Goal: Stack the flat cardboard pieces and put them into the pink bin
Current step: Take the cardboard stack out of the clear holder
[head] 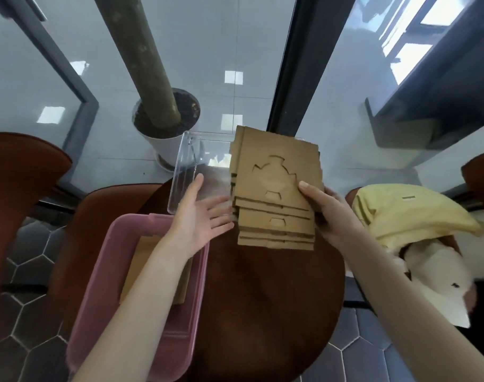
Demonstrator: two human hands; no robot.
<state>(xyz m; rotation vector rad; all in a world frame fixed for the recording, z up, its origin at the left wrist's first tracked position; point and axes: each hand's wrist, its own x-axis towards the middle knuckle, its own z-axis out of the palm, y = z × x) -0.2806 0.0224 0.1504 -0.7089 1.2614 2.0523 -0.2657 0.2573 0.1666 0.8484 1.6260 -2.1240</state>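
Note:
A stack of several flat brown cardboard pieces [275, 188] with cut-out shapes is held above the round dark wooden table [263, 299]. My right hand [329, 213] grips the stack's right edge, thumb on top. My left hand [199, 219] is open, fingers spread, its fingertips at the stack's left edge. The pink bin [103, 271] sits at the table's left side under my left forearm, with flat cardboard [141, 260] lying inside it.
A clear plastic box [185, 166] stands at the table's far edge, behind the stack. A yellow cloth and a white bag [417, 216] lie on the seat to the right. Brown chairs ring the table. A white plant pot [163, 125] stands on the floor beyond.

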